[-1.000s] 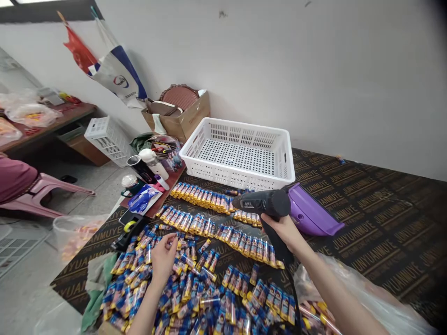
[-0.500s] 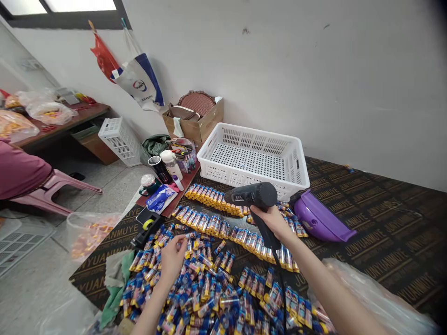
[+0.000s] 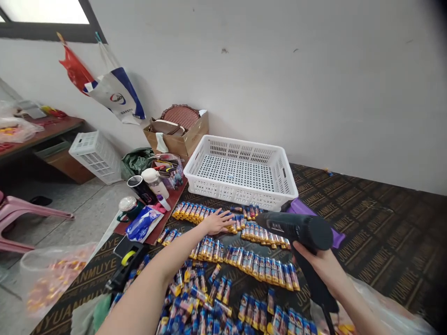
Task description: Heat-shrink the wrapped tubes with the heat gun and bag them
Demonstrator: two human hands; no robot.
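My right hand (image 3: 316,260) is wrapped round the handle of a black heat gun (image 3: 296,228), its nozzle turned to the left. My left hand (image 3: 218,222) lies palm down with fingers spread, over the back row of small blue-and-yellow wrapped tubes (image 3: 190,211); it hides some of them. In front runs a second row of tubes (image 3: 258,265), standing close side by side. Nearer me, many more tubes (image 3: 199,307) lie in a loose heap, partly covered by my left forearm.
Behind the rows stands a white plastic crate (image 3: 240,186), with a purple basin (image 3: 303,207) at its right. A tape dispenser (image 3: 127,265), a blue tissue pack (image 3: 143,223) and a white bottle (image 3: 155,184) are at the left. A clear bag (image 3: 380,302) lies right.
My left hand has gone from the loose heap to the back row, opening its fingers. The heat gun has moved right and toward me. The view has shifted right.
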